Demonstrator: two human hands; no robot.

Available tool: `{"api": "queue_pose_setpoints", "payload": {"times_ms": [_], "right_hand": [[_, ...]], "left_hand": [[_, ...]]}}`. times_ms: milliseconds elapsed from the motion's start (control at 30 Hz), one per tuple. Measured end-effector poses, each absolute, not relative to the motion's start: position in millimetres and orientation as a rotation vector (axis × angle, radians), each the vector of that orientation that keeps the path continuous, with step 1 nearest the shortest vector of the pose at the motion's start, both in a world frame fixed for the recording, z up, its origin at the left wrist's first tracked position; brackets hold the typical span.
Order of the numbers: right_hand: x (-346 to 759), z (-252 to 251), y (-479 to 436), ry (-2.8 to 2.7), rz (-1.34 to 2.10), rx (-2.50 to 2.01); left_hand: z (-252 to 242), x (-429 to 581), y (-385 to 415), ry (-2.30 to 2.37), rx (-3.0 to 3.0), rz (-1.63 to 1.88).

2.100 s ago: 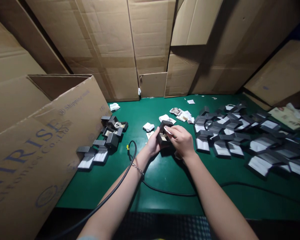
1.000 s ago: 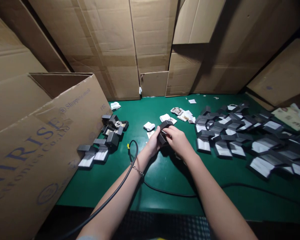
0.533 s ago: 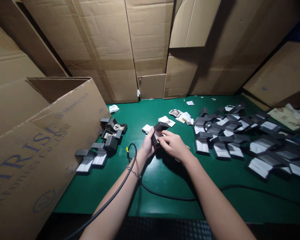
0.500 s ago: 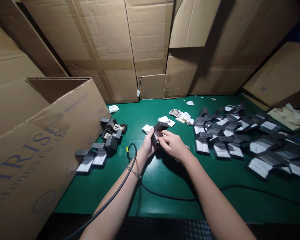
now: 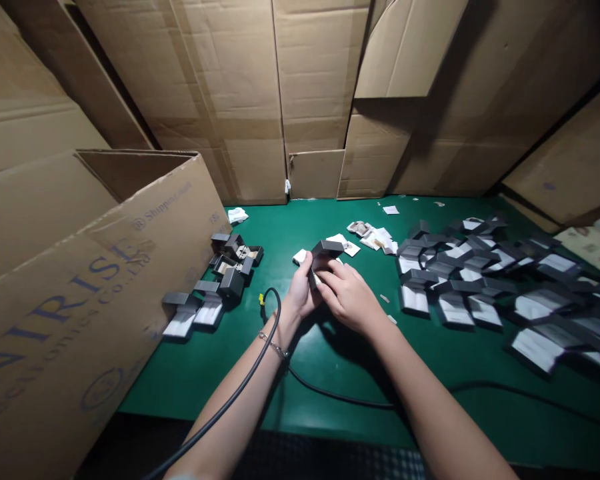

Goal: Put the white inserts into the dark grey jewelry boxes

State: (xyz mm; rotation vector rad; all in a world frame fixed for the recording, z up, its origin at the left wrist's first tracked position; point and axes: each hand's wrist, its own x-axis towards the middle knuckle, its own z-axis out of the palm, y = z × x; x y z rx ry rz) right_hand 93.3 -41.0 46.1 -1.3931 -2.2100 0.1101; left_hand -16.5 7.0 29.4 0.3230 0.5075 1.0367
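Cardboard carton (image 5: pixel 125 287) at left, top open, contents hidden; dark flip-lid boxes (image 5: pixel 453 287) at right hold white inserts (image 5: pixel 414 300). Left hand (image 5: pixel 301 293) clasps one open box (image 5: pixel 329 249) at centre; right hand (image 5: pixel 353 298), fingers curled at its opening, pinch indeterminable.

Dial centred on the left hand (image 5: pixel 303 290): decent lane out toward 11, running up to the cardboard wall (image 5: pixel 316 175). 9's no good, left boxes (image 5: pixel 233 283) plus the big carton (image 5: pixel 145 267). Cable (image 5: pixel 279 307) loops over the forearm around 7–8. Papers (image 5: pixel 375 237) clutter 2, right boxes (image 5: pixel 489 287) jam 3.
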Motion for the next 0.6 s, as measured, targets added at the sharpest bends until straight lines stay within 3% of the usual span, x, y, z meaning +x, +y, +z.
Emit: {"api": "queue_pose_setpoints", "payload": {"times_ms": [400,600], "right_hand": [[100,32,-40,-1.967,0.041,-1.206],[128,28,-27,-1.767,0.07,-1.659]], "left_hand": [[18,-11,15,0.588,0.204,1.043],[24,-16,13,0.688,0.16,1.186]]}}
